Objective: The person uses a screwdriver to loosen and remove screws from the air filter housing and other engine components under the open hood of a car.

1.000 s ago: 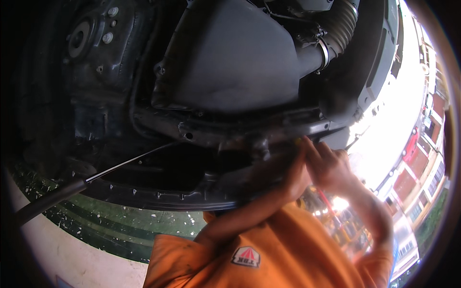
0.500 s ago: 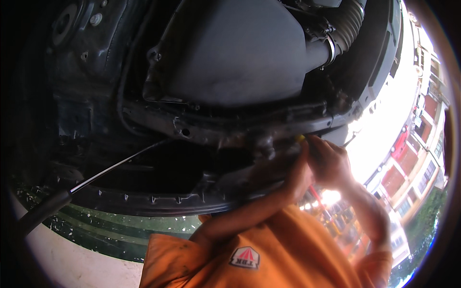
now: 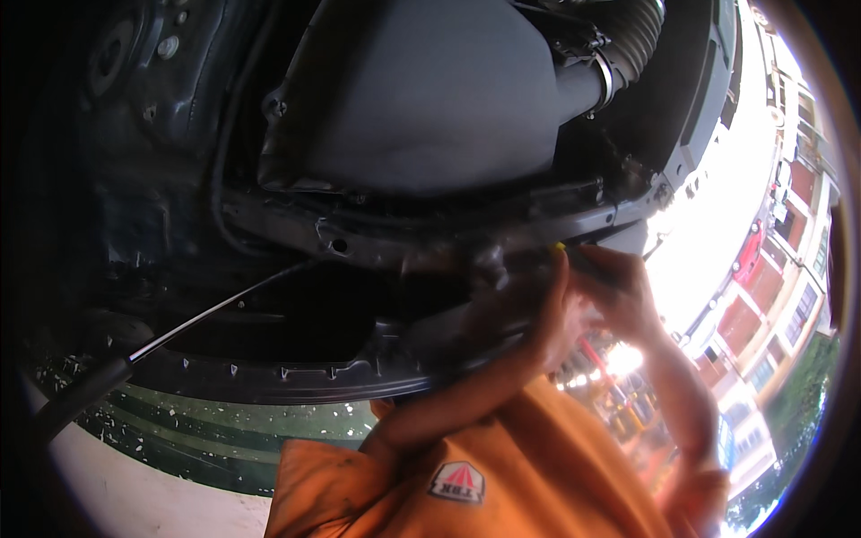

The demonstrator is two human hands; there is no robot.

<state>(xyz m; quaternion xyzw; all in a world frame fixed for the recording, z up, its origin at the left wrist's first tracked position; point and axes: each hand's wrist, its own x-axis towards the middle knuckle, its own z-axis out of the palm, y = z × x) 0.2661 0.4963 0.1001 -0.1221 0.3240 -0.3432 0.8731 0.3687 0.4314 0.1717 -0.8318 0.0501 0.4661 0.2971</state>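
Both my hands are close together at the front edge of an open car engine bay, right of centre. My left hand (image 3: 558, 309) has its fingers raised and bent beside a small yellow-tipped piece (image 3: 560, 247). My right hand (image 3: 625, 285) is closed, with its thumb and fingers bent around something dark at the same spot. What the fingers grip is mostly hidden in shadow and blur. Just beyond them runs the dark metal front crossmember (image 3: 404, 247).
A smooth black air filter housing (image 3: 421, 99) with a ribbed hose (image 3: 632, 45) fills the bay ahead. To the left, a shiny rod with a black sleeve (image 3: 90, 386) slants up to the crossmember. The bumper edge (image 3: 269, 384) curves below. Bright street and buildings (image 3: 762, 296) lie right.
The view has shifted slightly, so the car parts appear a little further left and up. Both hands stay at the same spot, with a small shift of the fingers around the yellow-tipped piece.
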